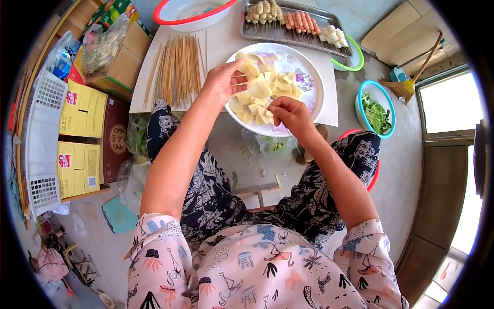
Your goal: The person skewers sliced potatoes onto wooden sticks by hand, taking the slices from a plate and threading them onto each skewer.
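Pale yellow potato slices [285, 86] are heaped on a large round white plate [312, 77] with purple flowers. Above the plate's left side, my left hand [225, 81] pinches a potato slice [259, 88] between thumb and fingers. My right hand [294, 117] is closed on a thin bamboo skewer at the plate's near edge; the skewer's tip points up toward the slice. Whether the tip has pierced the slice I cannot tell. Many loose bamboo skewers [180, 67] lie side by side on the board left of the plate.
At the back, a metal tray [252, 32] carries loaded skewers of sausages and other pieces. A red-rimmed basin [198, 20] stands back left. Right of the table are a blue basin [359, 110] of green leaves and a broom [404, 88]. Boxes [80, 113] are stacked at left.
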The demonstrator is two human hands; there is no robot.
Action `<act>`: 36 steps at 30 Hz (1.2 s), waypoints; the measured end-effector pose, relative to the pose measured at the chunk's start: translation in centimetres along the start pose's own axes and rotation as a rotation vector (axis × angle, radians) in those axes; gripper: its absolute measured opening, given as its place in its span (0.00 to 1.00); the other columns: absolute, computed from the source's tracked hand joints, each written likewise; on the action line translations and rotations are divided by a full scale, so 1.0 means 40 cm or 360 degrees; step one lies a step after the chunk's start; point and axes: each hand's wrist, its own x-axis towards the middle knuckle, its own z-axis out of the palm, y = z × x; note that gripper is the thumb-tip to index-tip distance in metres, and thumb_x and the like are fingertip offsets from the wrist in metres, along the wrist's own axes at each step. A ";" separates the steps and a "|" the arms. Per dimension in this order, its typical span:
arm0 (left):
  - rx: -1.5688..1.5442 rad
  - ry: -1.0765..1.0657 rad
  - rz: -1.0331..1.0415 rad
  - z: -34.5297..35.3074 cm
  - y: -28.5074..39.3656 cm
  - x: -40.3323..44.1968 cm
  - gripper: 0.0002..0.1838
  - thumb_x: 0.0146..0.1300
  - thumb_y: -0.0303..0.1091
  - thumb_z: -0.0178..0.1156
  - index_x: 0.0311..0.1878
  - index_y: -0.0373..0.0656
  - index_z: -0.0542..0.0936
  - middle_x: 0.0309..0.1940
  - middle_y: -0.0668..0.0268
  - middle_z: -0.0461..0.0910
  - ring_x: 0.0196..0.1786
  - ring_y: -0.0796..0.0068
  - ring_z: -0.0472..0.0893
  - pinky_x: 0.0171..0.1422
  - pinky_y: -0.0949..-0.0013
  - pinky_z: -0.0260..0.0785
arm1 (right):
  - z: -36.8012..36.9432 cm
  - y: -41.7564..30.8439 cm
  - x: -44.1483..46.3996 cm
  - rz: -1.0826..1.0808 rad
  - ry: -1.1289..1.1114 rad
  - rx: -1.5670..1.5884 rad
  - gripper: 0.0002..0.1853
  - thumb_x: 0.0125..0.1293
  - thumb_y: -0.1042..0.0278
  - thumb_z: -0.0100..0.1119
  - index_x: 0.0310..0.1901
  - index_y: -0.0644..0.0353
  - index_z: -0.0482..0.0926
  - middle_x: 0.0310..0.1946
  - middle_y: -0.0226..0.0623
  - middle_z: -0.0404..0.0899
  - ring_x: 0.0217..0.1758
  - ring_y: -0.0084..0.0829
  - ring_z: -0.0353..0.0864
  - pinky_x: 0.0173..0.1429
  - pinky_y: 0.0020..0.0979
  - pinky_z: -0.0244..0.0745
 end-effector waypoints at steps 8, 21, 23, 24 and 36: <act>0.0016 0.0019 -0.0006 0.002 0.004 -0.005 0.15 0.59 0.41 0.62 0.45 0.42 0.75 0.37 0.61 0.79 0.36 0.70 0.80 0.39 0.67 0.74 | 0.013 -0.021 -0.007 -0.0091 0.0071 -0.0022 0.04 0.63 0.76 0.53 0.33 0.66 0.76 0.20 0.27 0.73 0.22 0.17 0.69 0.29 0.20 0.64; 0.0051 -0.0003 0.0000 -0.012 0.002 -0.001 0.16 0.59 0.42 0.61 0.45 0.42 0.75 0.38 0.63 0.79 0.38 0.71 0.79 0.40 0.68 0.74 | 0.013 0.011 0.009 -0.0343 0.0270 -0.0584 0.03 0.63 0.75 0.54 0.34 0.65 0.76 0.18 0.28 0.72 0.22 0.15 0.69 0.27 0.21 0.63; 0.0014 -0.0018 0.0058 -0.008 0.004 -0.005 0.15 0.59 0.41 0.62 0.44 0.43 0.75 0.38 0.65 0.79 0.39 0.72 0.79 0.41 0.68 0.74 | 0.008 0.017 0.022 -0.0339 0.0185 -0.0390 0.04 0.63 0.74 0.54 0.34 0.65 0.76 0.18 0.27 0.72 0.22 0.15 0.69 0.27 0.21 0.63; 0.0021 -0.0019 0.0066 -0.003 0.006 -0.011 0.15 0.59 0.41 0.62 0.44 0.43 0.75 0.38 0.65 0.79 0.39 0.72 0.79 0.41 0.68 0.74 | 0.007 0.013 0.025 -0.0349 0.0186 -0.0387 0.04 0.63 0.74 0.54 0.34 0.65 0.76 0.18 0.27 0.72 0.22 0.15 0.69 0.27 0.21 0.63; -0.0098 -0.0040 0.0409 -0.005 0.024 -0.012 0.09 0.62 0.38 0.59 0.41 0.44 0.75 0.37 0.66 0.78 0.38 0.75 0.78 0.41 0.70 0.72 | 0.047 -0.011 0.025 -0.0276 0.0158 -0.0559 0.05 0.65 0.73 0.53 0.39 0.63 0.77 0.19 0.28 0.75 0.22 0.15 0.69 0.27 0.20 0.62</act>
